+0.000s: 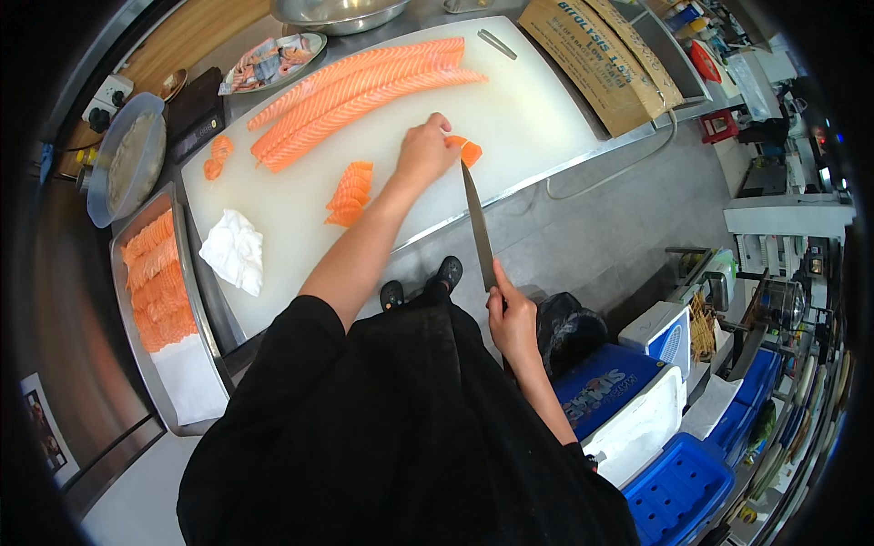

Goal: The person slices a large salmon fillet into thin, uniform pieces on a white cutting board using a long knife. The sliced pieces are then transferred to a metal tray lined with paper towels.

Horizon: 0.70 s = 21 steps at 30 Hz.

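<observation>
My right hand (511, 315) grips the handle of a long slicing knife (479, 228), whose tip touches a small block of salmon (471, 153) near the front edge of the white cutting board (539, 102). The fingertips of my left hand (427, 147) rest on the far end of that block. Left of my forearm lies a fanned row of salmon slices (351, 194). Long salmon fillet strips (362, 102) stretch across the back of the board. A few small salmon scraps (217, 158) and a crumpled white cloth (233, 251) are at the board's left.
A steel tray (194, 300) holds rows of salmon slices (158, 280) beside the board. Behind stand a black scale (194, 126), a plate of fish trimmings (270, 65) and a steel bowl (338, 15). Tweezers (497, 44) lie near a cardboard box (594, 61). A blue crate (683, 478) stands at right.
</observation>
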{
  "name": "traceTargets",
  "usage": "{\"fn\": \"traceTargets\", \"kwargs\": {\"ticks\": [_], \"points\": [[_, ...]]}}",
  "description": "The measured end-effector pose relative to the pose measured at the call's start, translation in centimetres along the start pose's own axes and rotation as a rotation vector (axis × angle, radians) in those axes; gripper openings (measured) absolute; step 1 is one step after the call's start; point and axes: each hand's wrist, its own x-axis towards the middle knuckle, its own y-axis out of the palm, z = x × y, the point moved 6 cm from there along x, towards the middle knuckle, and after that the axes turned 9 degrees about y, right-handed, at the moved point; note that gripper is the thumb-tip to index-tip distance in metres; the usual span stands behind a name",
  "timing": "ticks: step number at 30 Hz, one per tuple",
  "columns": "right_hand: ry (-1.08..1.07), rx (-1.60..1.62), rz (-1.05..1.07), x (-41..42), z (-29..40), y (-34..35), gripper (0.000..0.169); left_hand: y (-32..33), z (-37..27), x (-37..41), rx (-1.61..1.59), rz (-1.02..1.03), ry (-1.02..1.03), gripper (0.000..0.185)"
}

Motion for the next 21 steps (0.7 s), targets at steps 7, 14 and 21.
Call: {"fn": "traceTargets", "kwargs": {"ticks": [7,14,21], "points": [[0.204,0.126,0.071,-3.4,-3.3,0.1,0.043,-3.3,1.6,1.9,-0.002,0.171,-0.023,0.036],[0.260,0.236,0.123,-4.7,-4.3,0.7,0.043,-12.4,2.6,-3.8,-0.272,0.389,0.067,0.025],[0.309,0.477,0.162,-4.6,-3.9,2.3,0.044,-14.2,4.7,-14.5,-0.089,0.303,-0.081,0.015]]}}
